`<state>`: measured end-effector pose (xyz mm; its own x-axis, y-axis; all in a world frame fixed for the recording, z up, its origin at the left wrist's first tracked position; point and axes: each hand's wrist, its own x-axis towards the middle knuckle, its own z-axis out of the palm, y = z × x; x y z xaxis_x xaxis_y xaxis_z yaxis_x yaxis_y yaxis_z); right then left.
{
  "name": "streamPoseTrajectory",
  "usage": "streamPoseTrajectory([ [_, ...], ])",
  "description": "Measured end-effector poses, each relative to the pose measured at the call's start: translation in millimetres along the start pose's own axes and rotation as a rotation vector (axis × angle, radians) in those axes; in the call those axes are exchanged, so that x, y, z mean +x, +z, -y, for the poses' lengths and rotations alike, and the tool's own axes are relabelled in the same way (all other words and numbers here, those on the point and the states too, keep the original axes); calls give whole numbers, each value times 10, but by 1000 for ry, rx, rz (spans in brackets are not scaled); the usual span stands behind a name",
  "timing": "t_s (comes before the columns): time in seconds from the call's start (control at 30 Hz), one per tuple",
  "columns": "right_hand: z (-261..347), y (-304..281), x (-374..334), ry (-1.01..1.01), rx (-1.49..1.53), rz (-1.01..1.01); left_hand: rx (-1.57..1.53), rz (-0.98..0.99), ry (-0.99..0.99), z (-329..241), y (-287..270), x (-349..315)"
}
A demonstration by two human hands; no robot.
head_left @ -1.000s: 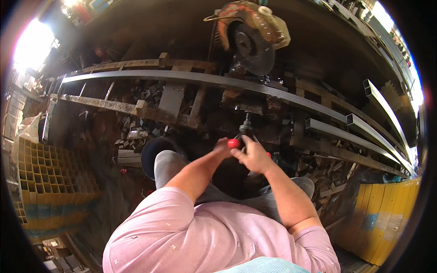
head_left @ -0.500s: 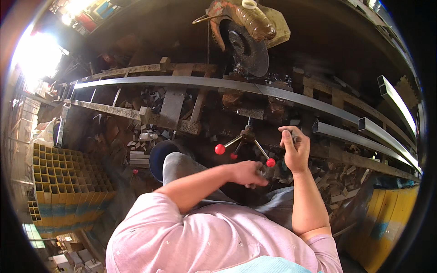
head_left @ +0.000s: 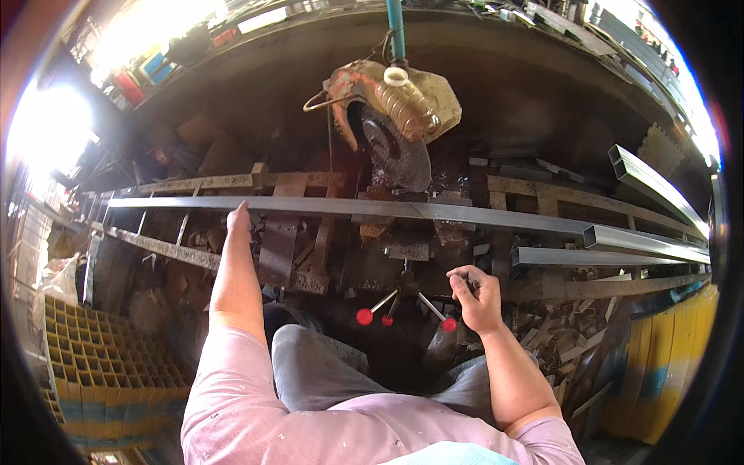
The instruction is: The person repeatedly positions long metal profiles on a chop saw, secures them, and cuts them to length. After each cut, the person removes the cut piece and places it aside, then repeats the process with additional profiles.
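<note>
In front of the cutting disc (head_left: 395, 151), a square metal tube (head_left: 310, 204) was touched, apparently for steadying, by the left hand (head_left: 239, 221), its grip indiscernible; the right hand (head_left: 479, 298) was held half-curled, nothing visibly gripped, nearer than the disc

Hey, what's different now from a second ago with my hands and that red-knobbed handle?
Your left hand has let go of the red-knobbed handle and moved forward and left to the long metal tube, apparently touching it. Your right hand has let go too and moved right, beside the handle. The tube still lies crosswise near the cutting blade.
</note>
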<state>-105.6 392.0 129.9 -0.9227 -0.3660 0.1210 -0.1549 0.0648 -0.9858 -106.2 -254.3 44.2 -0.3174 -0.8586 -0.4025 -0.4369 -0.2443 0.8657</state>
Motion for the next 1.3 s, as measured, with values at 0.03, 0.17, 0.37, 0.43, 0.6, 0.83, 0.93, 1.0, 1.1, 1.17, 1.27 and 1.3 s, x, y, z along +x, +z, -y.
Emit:
streamPoseTrajectory([
  [0.03, -6, 19, 4, 4, -6, 6, -82, -30, -46, 19, -56, 203],
  [0.17, -146, 66, 34, 47, 2, 10, -370, -30, -160, 102, -145, 701],
  [0.37, -100, 139, 30, 30, -66, 25, -693, 178, -139, 123, -221, 672],
  [0.43, -40, 144, 64, -7, -114, 52, -757, 164, -75, 65, -296, 656],
  [0.6, 131, 177, 20, -57, -111, -9, -944, 252, 17, -22, -791, 314],
  [0.83, 1240, 326, 319, -529, -649, 73, -1096, 362, 93, -162, -1462, -182],
  [0.93, 1503, 576, 310, -543, -863, 171, -1099, 441, 69, -169, -1351, -453],
  [1.0, 1658, 700, 315, -502, -929, 246, -1059, 491, 170, -119, -1431, -589],
  [1.1, 1693, 789, 241, -456, -876, 260, -1043, 423, 304, -166, -1458, -840],
  [1.17, 1770, 816, 134, -519, -868, 247, -1190, 445, 142, -139, -1527, -928],
  [1.27, 1796, 889, -85, -547, -885, 245, -1446, 510, 170, -49, -1601, -978],
  [1.3, 1762, 874, -146, -562, -878, 253, -1495, 444, 145, -75, -1662, -939],
])
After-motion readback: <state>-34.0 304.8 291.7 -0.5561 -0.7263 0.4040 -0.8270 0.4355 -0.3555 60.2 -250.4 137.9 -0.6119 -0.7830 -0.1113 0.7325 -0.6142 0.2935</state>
